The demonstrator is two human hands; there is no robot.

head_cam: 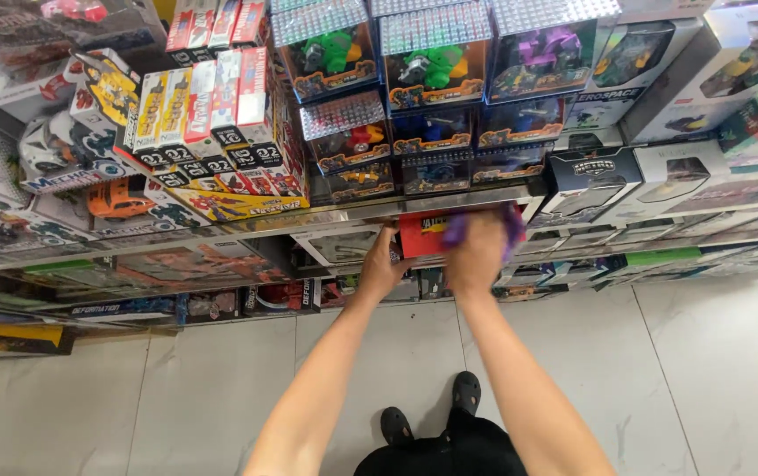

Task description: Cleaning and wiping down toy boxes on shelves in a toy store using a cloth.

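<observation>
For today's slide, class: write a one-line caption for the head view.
Left hand steadies a red toy box on the shelf while right hand presses a purple cloth against it.

A red box [421,236] sits just under the shelf edge. Above it, clear-fronted boxes [436,53] hold green, purple, perhaps blue toys. Red-and-yellow cartons [211,106] stand left; white boxes [679,62] right.

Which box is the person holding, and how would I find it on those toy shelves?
Look at the long metal shelf edge under the stacked clear toy-car cases. Just below it, the left hand grips a red box, and the right hand presses a purple cloth on it. Its neighbours are mostly white or grey.
</observation>
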